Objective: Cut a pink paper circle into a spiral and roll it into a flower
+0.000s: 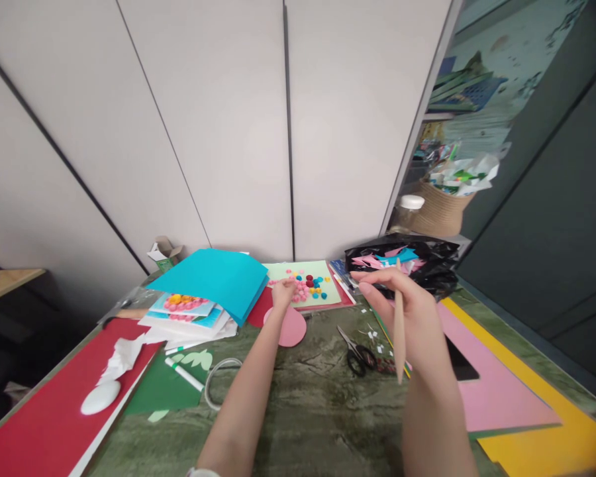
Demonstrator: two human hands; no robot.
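Note:
My left hand (283, 292) reaches to the pale green sheet (332, 296), fingers pinched at the edge of a group of small pink paper flowers (300, 291). What lies between those fingertips is too small to make out. Yellow, blue and dark red pieces (318, 283) sit beside the pink ones. Below the wrist is a round pink paper piece (293, 329), partly behind my forearm. Raised on the right, my right hand (420, 315) grips a flat, pointed wooden stick (400, 338) against the palm, its thumb and index finger stretched forward.
Black-handled scissors (358, 358) lie mid-table near paper scraps. A roll of tape (213, 384) and a white glue stick (185, 375) are left of my forearm. Blue card (213, 278) covers a stack. A black plastic bag (434, 265) of paper offcuts and a phone (461, 363) are on the right.

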